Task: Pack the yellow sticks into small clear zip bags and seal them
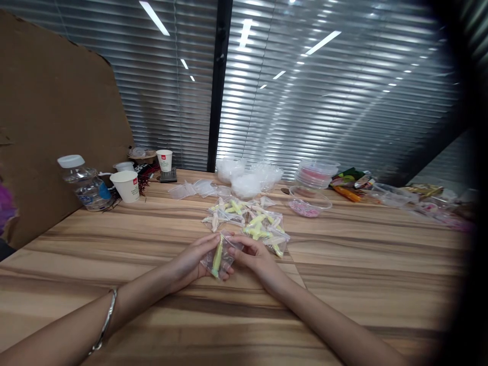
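Observation:
A small clear plastic bag point(221, 258) with a yellow-green piece inside is held between my two hands over the wooden table point(152, 310). My left hand point(196, 258) grips its left side, thumb on top near the upper edge and fingers underneath. At the bag's upper right, my right hand point(251, 254) pinches the plastic between thumb and fingers. Just beyond my hands lies a pile of similar filled bags point(263, 229) with yellow and pale pieces. Several flat clear bags point(196, 188) rest behind it to the left.
Paper cups point(127, 187) point(164, 161) and a plastic bottle point(89, 185) stand at the left by a cardboard panel point(57, 117). White translucent bundles point(246, 184), stacked round containers point(316, 174) and a dish of pink bits point(305, 207) sit at the back. An orange item point(346, 193) lies to the right.

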Motion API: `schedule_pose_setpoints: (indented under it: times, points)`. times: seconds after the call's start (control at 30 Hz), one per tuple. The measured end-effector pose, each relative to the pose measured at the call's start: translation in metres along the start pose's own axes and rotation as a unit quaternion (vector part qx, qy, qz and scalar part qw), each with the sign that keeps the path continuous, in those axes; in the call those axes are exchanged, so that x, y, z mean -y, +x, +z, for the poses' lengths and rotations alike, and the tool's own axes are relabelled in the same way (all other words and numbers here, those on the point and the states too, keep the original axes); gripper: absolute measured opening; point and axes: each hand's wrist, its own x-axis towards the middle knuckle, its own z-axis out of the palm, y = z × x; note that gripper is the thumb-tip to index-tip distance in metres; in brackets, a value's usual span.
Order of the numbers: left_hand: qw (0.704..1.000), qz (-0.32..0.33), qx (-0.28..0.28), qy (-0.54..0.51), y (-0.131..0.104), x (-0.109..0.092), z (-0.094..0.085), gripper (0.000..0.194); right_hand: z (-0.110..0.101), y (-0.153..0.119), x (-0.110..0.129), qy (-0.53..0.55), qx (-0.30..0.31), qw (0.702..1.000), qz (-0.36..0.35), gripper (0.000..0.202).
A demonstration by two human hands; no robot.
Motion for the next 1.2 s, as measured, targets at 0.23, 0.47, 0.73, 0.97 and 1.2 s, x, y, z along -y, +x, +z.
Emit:
schedule_pose_setpoints:
  times: [0.23, 0.47, 0.73, 0.97, 1.2]
  points:
    - [0.998, 0.022, -0.06, -0.001, 0.001, 0.0, 0.001, 0.037, 0.004, 0.0, -0.006, 0.046, -0.069, 0.997, 0.0, 0.033]
    - [0.995, 0.032, -0.084, 0.044, 0.001, 0.0, 0.001, 0.038, 0.001, 0.0, -0.005, 0.089, -0.093, 0.991, 0.028, 0.038]
    - [0.973, 0.104, -0.115, 0.172, 0.009, 0.001, -0.006, 0.021, 0.002, 0.003, -0.008, 0.071, -0.094, 0.993, 0.013, 0.034]
    - [0.963, 0.102, -0.117, 0.219, 0.005, -0.004, -0.005, 0.018, 0.003, 0.001, -0.008, 0.084, -0.077, 0.993, 0.013, 0.03]
    - [0.961, 0.098, -0.117, 0.229, 0.006, -0.002, -0.008, 0.027, 0.003, 0.001, -0.008, 0.105, -0.08, 0.991, 0.018, 0.029]
